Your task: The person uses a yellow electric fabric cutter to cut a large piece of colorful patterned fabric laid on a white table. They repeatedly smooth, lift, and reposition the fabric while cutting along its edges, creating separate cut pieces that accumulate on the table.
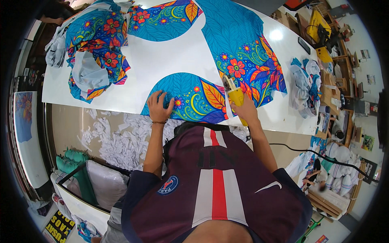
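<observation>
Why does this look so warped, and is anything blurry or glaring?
Head view: fisheye distortion, with the right-hand wall curving toward a black rim; head view: a bright glare spot on the white table; head view: left hand, right hand and yellow cutter look fairly sharp.

left arm (154, 146) stretched up left of the middle, left hand (159, 107) with its back up, fingers bent and spread, right arm (263, 143) leaning up and left, right hand (246, 111) right of the middle, fingers curled tight
</observation>
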### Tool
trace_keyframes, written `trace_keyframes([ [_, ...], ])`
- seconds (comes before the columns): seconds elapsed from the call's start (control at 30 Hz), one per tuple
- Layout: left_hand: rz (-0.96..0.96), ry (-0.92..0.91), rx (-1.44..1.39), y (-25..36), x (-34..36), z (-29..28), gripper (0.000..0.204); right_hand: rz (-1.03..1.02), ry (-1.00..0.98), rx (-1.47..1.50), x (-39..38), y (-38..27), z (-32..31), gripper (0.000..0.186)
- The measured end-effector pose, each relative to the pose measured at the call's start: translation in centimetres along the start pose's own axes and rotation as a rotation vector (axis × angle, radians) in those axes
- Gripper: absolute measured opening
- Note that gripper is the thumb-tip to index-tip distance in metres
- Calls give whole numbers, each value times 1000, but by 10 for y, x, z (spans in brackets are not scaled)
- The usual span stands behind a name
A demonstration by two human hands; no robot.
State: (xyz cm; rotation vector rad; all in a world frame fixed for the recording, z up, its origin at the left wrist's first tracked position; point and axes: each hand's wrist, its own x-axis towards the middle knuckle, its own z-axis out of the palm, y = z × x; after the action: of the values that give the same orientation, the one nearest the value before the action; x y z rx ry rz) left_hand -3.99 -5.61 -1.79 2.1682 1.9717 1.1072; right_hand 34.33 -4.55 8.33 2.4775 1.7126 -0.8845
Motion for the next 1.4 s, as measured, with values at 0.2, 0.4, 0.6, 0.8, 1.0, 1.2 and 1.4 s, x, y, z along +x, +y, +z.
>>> trace_keyframes([
  [0.2, -25, -9, -18, 1, 2, -2, 37, -64, -21, 17, 39, -21, -4, 82],
  [0.4, -26, -16, -20, 1, 2, -2, 36, -115, 16, 1, 80, -46, -9, 82],
  [0.6, -27, -4, -40, 0, 1, -1, 35, -142, 38, -3, 129, -68, -7, 82],
  [0.8, -45, -25, -42, 1, 3, -3, 35, -115, 18, -34, 169, -104, -21, 84],
  [1.0, -25, -9, -46, 1, 5, -4, 35, -138, 47, -28, 213, -140, -27, 81],
  [1.2, -36, -23, -42, 3, 7, -7, 41, -185, 112, -12, 243, -170, -31, 77],
  [1.4, -40, -60, -37, 5, 7, -11, 41, -201, 92, 27, 269, -178, -31, 73],
])
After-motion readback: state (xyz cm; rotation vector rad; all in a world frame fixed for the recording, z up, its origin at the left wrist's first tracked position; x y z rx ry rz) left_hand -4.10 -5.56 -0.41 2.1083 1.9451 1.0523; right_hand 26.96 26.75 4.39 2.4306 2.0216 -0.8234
